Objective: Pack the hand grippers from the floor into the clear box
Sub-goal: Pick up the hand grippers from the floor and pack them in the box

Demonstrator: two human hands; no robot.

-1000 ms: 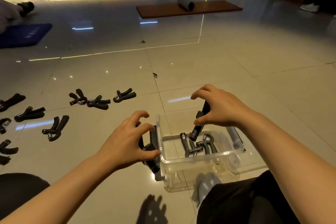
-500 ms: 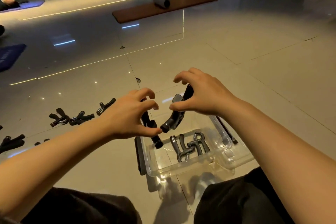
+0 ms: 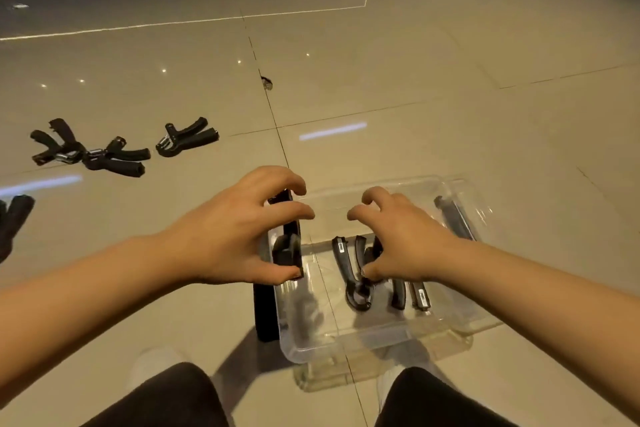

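Two hand grippers (image 3: 360,274) lie in the clear box (image 3: 346,343); several (image 3: 187,137) remain on the floor (image 3: 450,80). Left hand (image 3: 225,236) pinches one; right hand (image 3: 401,239) fingers curl onto another.

Both forearms are bare to the frame's edge, with no sleeves, watch or rings on the left hand (image 3: 225,236) or right hand (image 3: 405,239). Dark trousers (image 3: 162,399) cover both knees at 6 o'clock. A pale shoe (image 3: 152,362) is blurred, at 7 o'clock.

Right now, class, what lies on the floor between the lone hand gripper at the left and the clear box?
Bare tile, head view: nothing between gripper and box.
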